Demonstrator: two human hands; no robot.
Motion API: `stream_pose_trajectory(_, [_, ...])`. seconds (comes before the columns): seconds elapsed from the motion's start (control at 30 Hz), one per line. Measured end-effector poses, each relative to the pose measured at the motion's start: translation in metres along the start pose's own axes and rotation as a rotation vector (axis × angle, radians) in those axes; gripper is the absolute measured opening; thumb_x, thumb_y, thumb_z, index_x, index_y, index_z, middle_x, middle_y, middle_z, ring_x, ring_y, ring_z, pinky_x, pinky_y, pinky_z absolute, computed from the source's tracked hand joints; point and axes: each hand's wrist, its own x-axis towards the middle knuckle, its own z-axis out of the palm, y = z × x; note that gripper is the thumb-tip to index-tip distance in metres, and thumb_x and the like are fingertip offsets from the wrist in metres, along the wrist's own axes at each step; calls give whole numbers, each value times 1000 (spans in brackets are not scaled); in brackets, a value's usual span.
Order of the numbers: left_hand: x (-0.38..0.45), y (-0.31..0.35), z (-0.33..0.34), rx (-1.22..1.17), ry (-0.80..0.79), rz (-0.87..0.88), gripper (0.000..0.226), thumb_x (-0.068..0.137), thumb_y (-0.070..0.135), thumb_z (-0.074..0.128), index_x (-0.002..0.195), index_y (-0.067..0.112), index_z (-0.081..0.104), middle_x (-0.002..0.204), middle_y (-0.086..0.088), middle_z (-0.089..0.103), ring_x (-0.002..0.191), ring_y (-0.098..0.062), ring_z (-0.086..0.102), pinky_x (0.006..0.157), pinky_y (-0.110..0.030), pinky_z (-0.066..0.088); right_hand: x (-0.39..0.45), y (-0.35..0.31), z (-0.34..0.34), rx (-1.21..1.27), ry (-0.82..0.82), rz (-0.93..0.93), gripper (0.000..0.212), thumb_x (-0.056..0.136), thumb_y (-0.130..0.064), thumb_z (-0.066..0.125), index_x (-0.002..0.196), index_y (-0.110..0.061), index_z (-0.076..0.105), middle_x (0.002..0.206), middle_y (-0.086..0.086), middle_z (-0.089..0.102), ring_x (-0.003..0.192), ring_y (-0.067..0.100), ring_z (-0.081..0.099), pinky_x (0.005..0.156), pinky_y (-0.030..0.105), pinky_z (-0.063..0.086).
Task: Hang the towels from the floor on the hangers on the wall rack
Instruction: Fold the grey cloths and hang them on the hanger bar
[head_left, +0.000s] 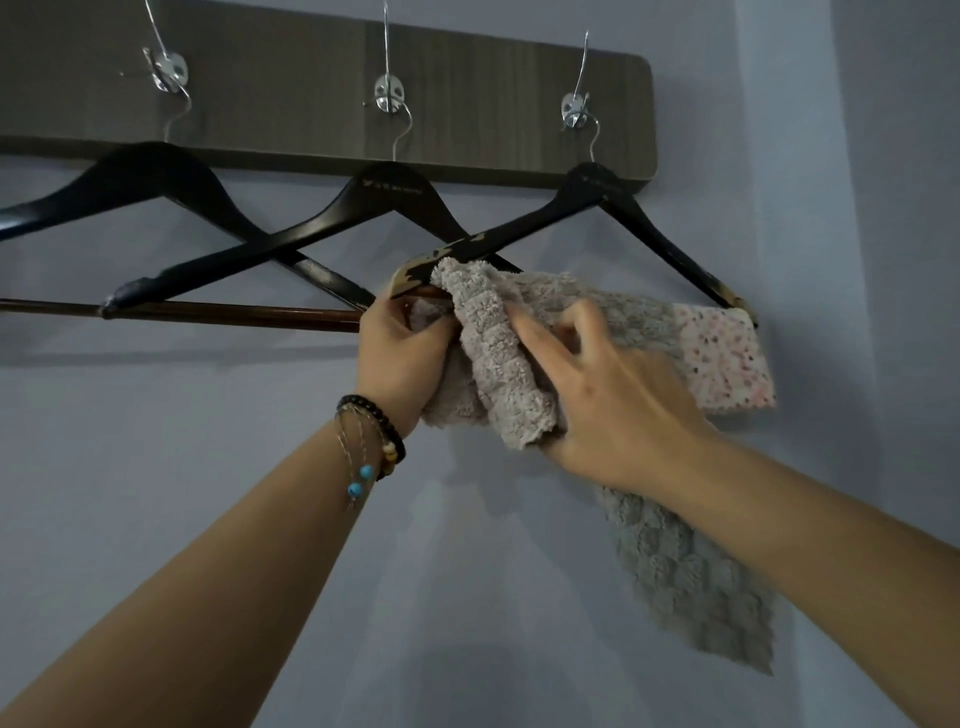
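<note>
A dark wooden wall rack (322, 93) carries three black hangers on metal hooks. The right hanger (592, 187) has a fluffy grey towel (498, 364) draped over its bar, with a long end (696, 582) hanging down behind my right forearm. A white speckled towel (722, 358) hangs on the same bar at its right end. My left hand (400, 353) grips the bunched grey towel at the hanger's worn left tip. My right hand (608, 395) lies on the grey towel with its fingers spread and pressing into the cloth.
The middle hanger (384, 192) and the left hanger (140, 171) hang bare, their arms crossing each other. A brown bar (223, 314) runs along under them. A plain bluish wall (208, 467) lies behind everything.
</note>
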Motion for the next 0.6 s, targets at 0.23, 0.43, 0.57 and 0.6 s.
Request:
stream_pose_trajectory(0.23, [-31,-13,22,196,150,8,40,86,3,61,123,15,59,109,4,68,102,-10,63,93,-35,52,-4,7,0,38,-4,-81,79,77,-41,61,147,-31,26,105,2,39,52,11,39,42,21,31])
stream_pose_trajectory(0.43, [-21,-6,12,-353,50,-341,51,82,29,56,123,0,52,120,-21,60,114,-36,58,96,-50,49,-11,9,4,92,-157,-157,72,78,-41,47,144,-45,16,109,-7,32,51,9,39,45,23,28])
stream_pose_trajectory(0.57, [-20,1,11,-46,50,-290,80,65,50,77,120,10,35,117,-6,55,103,-19,60,88,-37,54,-13,27,1,397,-133,-60,53,75,-44,42,127,-43,52,102,-19,38,74,7,53,55,23,44])
stream_pose_trajectory(0.6, [-23,1,12,53,66,-267,77,66,49,80,115,18,29,111,3,51,99,-10,58,82,-28,52,-13,34,1,522,-55,28,46,74,-45,41,115,-39,63,98,-20,46,75,4,54,60,23,47])
